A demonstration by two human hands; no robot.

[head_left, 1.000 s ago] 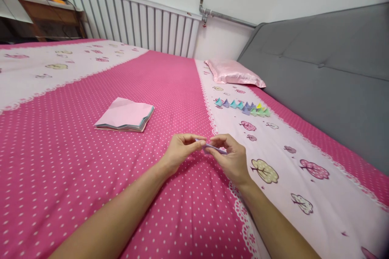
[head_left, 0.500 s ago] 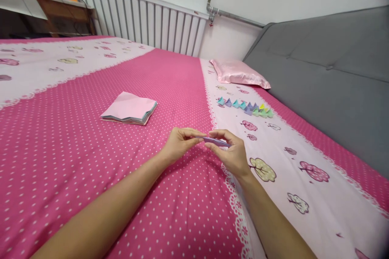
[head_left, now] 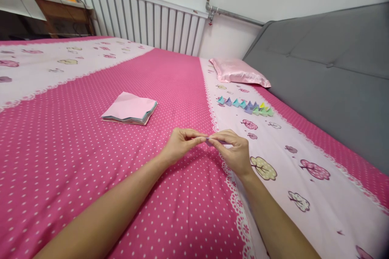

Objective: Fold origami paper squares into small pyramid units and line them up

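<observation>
Left hand (head_left: 182, 142) and right hand (head_left: 235, 153) pinch purple paper (head_left: 208, 142), its long axis running sideways, mostly within the right, well in from the bed's (head_left: 179, 85) far edge.

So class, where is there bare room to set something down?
Pink bedspread is bare between the paper stack and the folded paper pieces, and left of the left hand, below the stack. It's crowded where the pieces cluster, near the pillow.

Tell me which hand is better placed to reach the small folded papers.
Probably the right hand: it is nearer the folded papers, which lie beyond it. The left hand is farther away; both pinch the purple paper.
</observation>
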